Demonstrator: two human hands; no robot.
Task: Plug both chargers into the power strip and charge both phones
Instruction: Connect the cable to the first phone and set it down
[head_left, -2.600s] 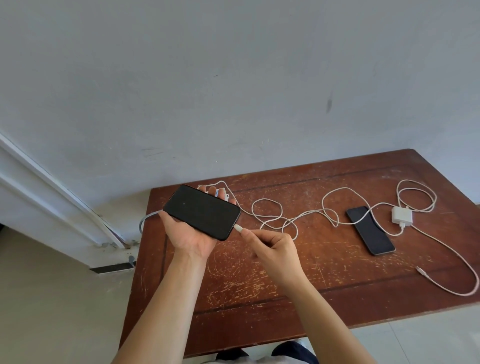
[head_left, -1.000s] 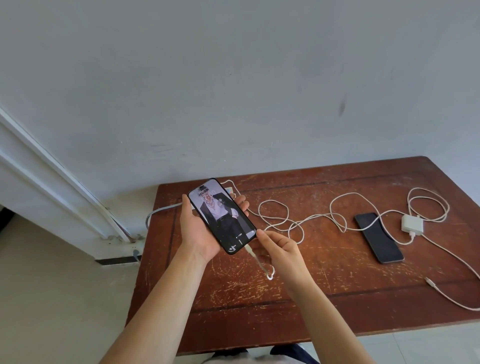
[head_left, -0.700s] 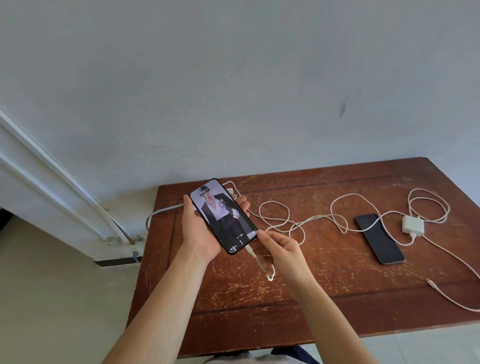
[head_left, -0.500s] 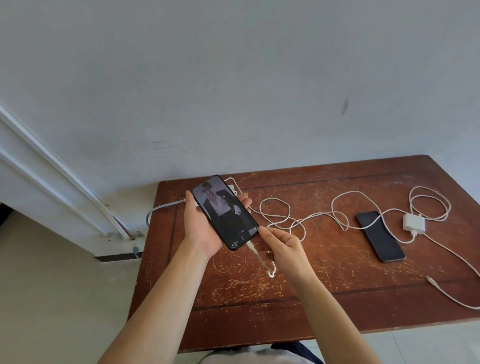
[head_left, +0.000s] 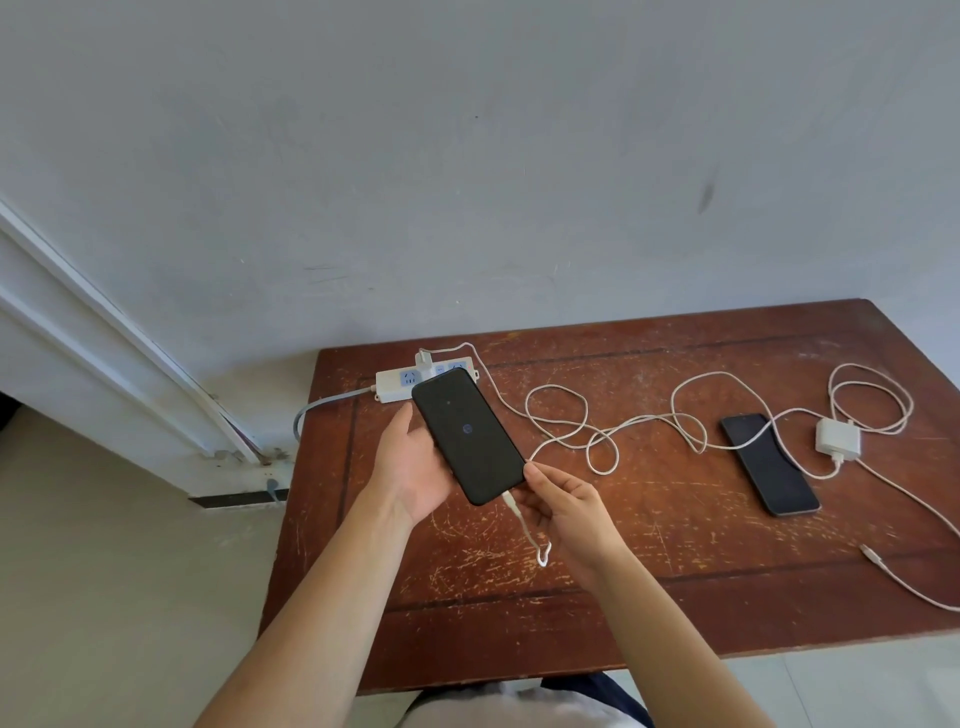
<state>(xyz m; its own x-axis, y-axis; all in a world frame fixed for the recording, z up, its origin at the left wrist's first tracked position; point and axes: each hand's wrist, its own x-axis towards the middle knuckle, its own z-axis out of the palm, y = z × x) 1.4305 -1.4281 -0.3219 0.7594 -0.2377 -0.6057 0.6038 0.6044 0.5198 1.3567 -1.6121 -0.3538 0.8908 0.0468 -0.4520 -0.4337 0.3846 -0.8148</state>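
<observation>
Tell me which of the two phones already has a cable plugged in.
The phone held in the left hand; a cable runs from its bottom end. The phone on the table has none.

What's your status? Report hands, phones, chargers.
Left hand holds phone, cable plugged in. Right hand on that cable. Second phone and second charger on table, unplugged. Nothing in the way.

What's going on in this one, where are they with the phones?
A person holds one phone in the left hand above the wooden table, with a white cable plugged into its bottom end; the right hand is at that connector. One charger sits in the power strip. The second phone lies flat on the table, its charger beside it, not in the strip, its cable end loose.
</observation>
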